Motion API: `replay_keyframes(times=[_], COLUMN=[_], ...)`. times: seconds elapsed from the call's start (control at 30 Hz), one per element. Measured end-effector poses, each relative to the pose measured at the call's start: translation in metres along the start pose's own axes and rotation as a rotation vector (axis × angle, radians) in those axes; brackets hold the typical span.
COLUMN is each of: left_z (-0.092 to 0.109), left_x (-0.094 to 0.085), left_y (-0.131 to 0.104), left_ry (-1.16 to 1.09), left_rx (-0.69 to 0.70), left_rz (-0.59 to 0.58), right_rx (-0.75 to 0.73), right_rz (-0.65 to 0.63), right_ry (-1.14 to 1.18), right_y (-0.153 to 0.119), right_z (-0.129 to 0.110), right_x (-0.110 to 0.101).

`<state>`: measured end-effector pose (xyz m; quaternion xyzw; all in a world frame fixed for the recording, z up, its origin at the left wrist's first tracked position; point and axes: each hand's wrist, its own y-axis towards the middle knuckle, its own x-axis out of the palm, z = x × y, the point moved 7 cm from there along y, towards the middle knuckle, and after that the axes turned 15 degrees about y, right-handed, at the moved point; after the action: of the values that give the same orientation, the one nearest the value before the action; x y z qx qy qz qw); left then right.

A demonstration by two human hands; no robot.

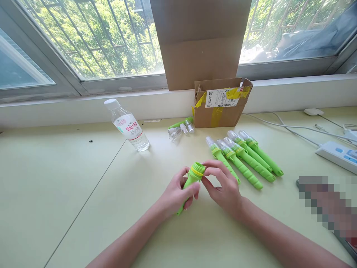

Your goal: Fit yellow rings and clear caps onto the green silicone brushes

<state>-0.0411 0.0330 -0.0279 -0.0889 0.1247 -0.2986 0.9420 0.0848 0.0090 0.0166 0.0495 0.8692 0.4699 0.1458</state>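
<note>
My left hand (182, 191) is wrapped round a green plastic tube-shaped handle (190, 179), which is tilted with its wide threaded mouth up. A yellow ring (197, 170) circles it just under the thread. No clear cap sits on this mouth. With bent fingers, my right hand (223, 186) pinches at the right side of the ring and rim; its fingertips are partly hidden there. To the right lie several matching green handles (245, 160) with clear ribbed caps (229, 142), side by side and slanting.
Small clear caps (175, 134) and another green piece (181, 123) lie by an open cardboard box (217, 117). A water bottle (131, 128) stands at left. White cables (290, 126), a power strip (337, 156) and a blurred-out object (326, 208) are at right.
</note>
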Motion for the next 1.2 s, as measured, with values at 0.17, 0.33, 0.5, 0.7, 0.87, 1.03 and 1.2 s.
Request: replay_keyframes(times=[0.17, 0.33, 0.5, 0.7, 0.87, 1.03, 1.2], left_z=[0.001, 0.006, 0.008, 0.008, 0.003, 0.002, 0.0], left_x=[-0.003, -0.008, -0.007, -0.003, -0.001, 0.003, 0.004], left_y=[-0.001, -0.004, -0.005, -0.005, -0.003, -0.001, -0.003], left_ry=[0.084, 0.201, 0.241, 0.29, 0.257, 0.192, 0.2], left_rx=[0.001, 0.077, 0.086, 0.064, 0.043, 0.042, 0.014], left_rz=[0.151, 0.269, 0.27, 0.219, 0.145, 0.022, 0.016], right_rx=[0.005, -0.021, -0.01, 0.059, 0.125, 0.115, 0.069], right_rz=[0.027, 0.031, 0.037, 0.024, 0.001, 0.006, 0.016], right_ry=[-0.001, -0.005, -0.023, -0.013, 0.013, 0.043, 0.037], right_y=[0.002, 0.003, 0.002, -0.002, -0.002, 0.001, 0.001], right_z=[0.0, -0.002, -0.001, 0.007, 0.011, 0.009, 0.007], right_x=[-0.003, -0.004, -0.005, -0.002, 0.0, -0.001, -0.001])
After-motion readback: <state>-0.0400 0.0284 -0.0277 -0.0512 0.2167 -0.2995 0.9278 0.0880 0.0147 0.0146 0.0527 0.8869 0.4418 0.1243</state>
